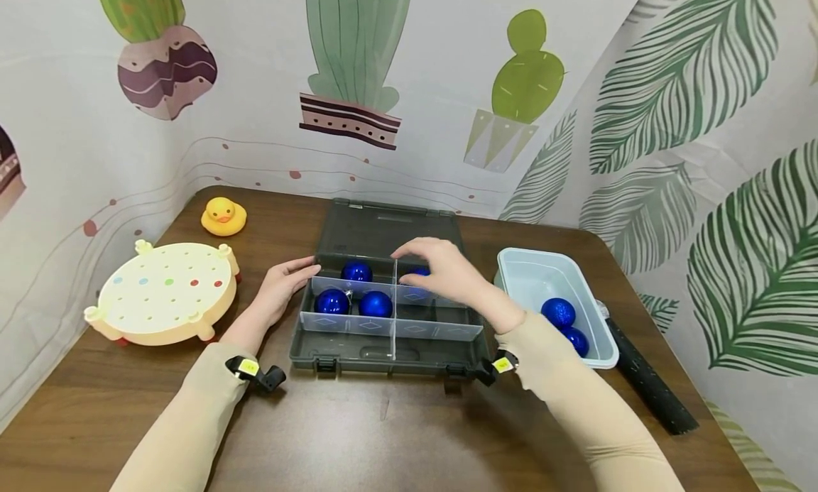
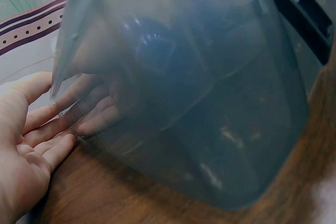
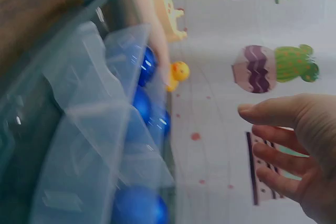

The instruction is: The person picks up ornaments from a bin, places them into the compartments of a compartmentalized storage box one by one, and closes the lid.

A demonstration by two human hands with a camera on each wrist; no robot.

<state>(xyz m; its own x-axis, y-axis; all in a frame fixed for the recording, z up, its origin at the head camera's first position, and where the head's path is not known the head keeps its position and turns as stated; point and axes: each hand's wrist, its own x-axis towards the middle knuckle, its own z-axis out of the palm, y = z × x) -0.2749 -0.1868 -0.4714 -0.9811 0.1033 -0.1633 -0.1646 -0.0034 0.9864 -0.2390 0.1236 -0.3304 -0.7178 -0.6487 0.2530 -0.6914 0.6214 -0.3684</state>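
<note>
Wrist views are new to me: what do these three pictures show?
These show a person's left hand and right hand, filmed from the head and each wrist (the right one turned sideways). On the brown wooden table are an open, dark translucent plastic box holding shiny round blue balls, a pale blue plastic basin with two more, a yellow toy duck and a round, legged cream toy. The left hand is at the box's left side; the right hand hovers over its back right, holding nothing.
</note>
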